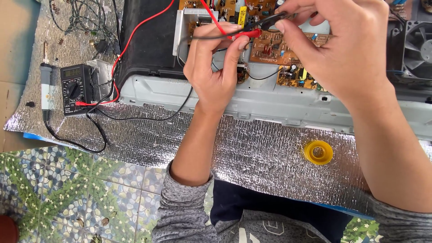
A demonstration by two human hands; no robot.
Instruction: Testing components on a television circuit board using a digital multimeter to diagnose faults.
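Lying at the far left on the silver foil mat (252,153), a grey soldering iron (46,85) sits just beside a black multimeter (77,89), whose red and black leads run right toward the hands. The left hand (216,67) is closed, pinching the red probe (245,34) between thumb and fingertips over the brown circuit board (274,49), which rests in a grey metal chassis (270,101). The right hand (346,49) is closed too, gripping the black probe (270,20) just above the red one. A yellow solder reel (318,152) lies on the mat below the right forearm. A black fan (416,45) stands at the right edge.
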